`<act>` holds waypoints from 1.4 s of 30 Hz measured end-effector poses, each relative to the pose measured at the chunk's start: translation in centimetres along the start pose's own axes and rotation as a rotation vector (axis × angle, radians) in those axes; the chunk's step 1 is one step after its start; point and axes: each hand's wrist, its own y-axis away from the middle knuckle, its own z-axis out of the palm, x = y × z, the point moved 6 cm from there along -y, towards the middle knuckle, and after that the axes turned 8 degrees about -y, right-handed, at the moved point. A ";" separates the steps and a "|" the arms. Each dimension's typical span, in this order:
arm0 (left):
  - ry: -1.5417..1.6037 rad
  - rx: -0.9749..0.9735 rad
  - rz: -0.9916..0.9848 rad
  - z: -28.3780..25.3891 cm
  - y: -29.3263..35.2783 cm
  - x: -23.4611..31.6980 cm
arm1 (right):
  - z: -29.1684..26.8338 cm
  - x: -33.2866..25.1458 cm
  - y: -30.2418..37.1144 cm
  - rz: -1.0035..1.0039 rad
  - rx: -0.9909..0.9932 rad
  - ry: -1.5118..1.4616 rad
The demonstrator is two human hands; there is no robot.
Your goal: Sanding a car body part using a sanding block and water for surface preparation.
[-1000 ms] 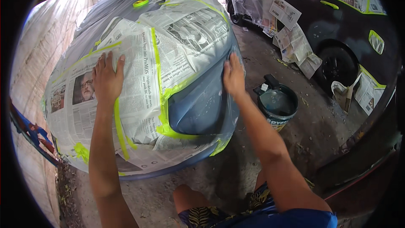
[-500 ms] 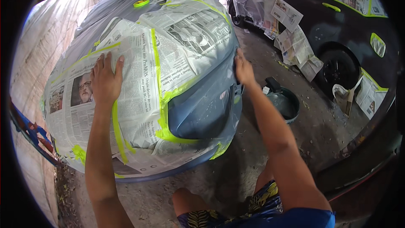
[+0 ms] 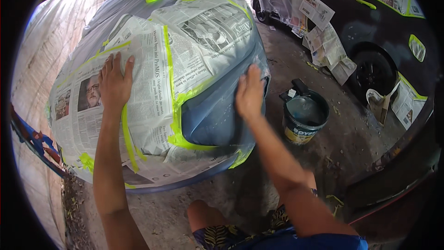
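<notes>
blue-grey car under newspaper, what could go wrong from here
The left hand, resting on printed white newspaper, might wrinkle or tear it. The right hand, at the smooth blue-grey panel, could snag the bright yellow-green tape. The round, dark, open-topped bucket standing nearby might get kicked over.

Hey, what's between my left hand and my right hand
From the left hand: newspaper with yellow tape, then blue panel up to the right hand, in the head view.
</notes>
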 end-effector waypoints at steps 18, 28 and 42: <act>-0.006 0.041 -0.019 0.6 -0.1 -0.7 | -2.0 1.6 0.3 -0.040 -0.063 -0.041; -0.016 0.133 0.014 0.8 -0.1 -0.9 | -0.2 -7.2 6.6 -0.259 -0.235 -0.097; 0.013 0.111 -0.011 1.2 0.0 -1.3 | -0.6 -2.0 1.5 -0.197 -0.165 -0.033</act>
